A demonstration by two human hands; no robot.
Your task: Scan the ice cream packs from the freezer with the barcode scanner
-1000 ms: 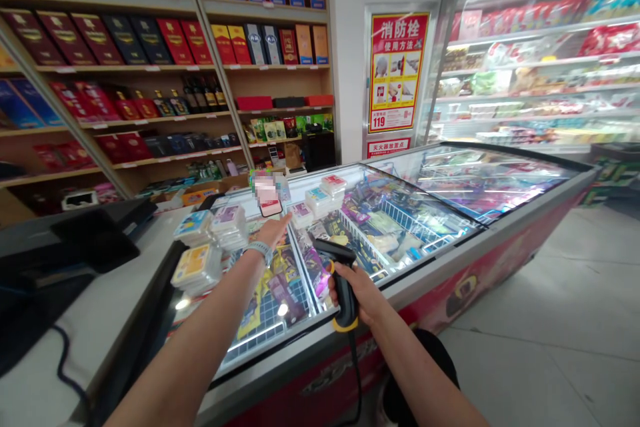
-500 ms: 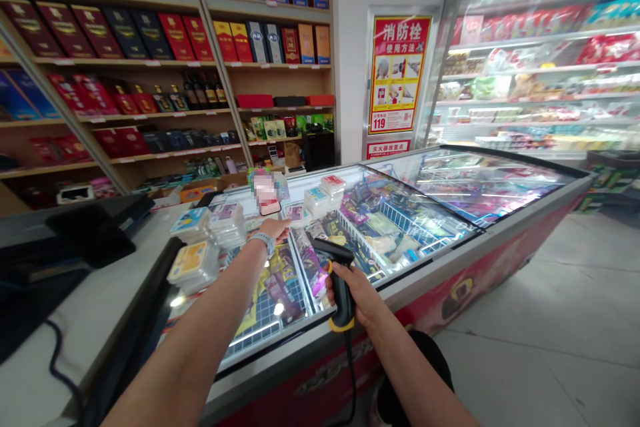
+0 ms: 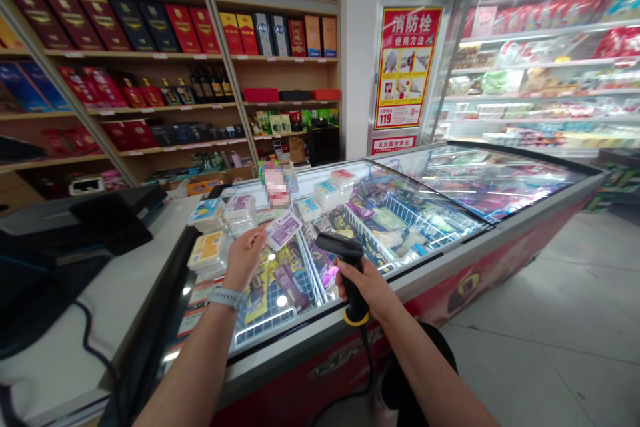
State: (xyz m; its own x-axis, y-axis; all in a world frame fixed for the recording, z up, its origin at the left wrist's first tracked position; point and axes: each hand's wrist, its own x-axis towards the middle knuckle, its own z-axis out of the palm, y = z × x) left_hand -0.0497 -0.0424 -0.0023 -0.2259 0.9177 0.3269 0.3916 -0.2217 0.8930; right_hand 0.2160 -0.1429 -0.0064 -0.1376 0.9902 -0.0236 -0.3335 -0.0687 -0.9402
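My left hand (image 3: 246, 257) is closed on the edge of a flat clear pack with a purple-and-white label (image 3: 284, 229). The pack is tilted above the glass lid of a chest freezer (image 3: 400, 267). My right hand (image 3: 367, 283) grips the handle of a black barcode scanner (image 3: 345, 247) with a yellow ring at its base, its head pointing left towards the pack. Stacks of similar packs stand on the glass: yellow-labelled (image 3: 206, 250), blue-labelled (image 3: 206, 210) and purple-labelled (image 3: 239, 207) ones at left, blue (image 3: 326, 191) and red (image 3: 343, 177) ones behind.
A counter (image 3: 150, 260) with a dark device (image 3: 110, 220) and a cable is on the left. Shelves of boxed bottles (image 3: 185, 27) line the back wall. A lit display fridge (image 3: 540, 80) stands at right. Packaged goods in wire baskets show through the freezer glass. The scanner's cord (image 3: 369, 360) hangs down the freezer front.
My left hand has lifted the purple-labelled pack and drawn it left and nearer; a blue-labelled pack shows where it was. The scanner stays in my right hand; the view has shifted slightly.
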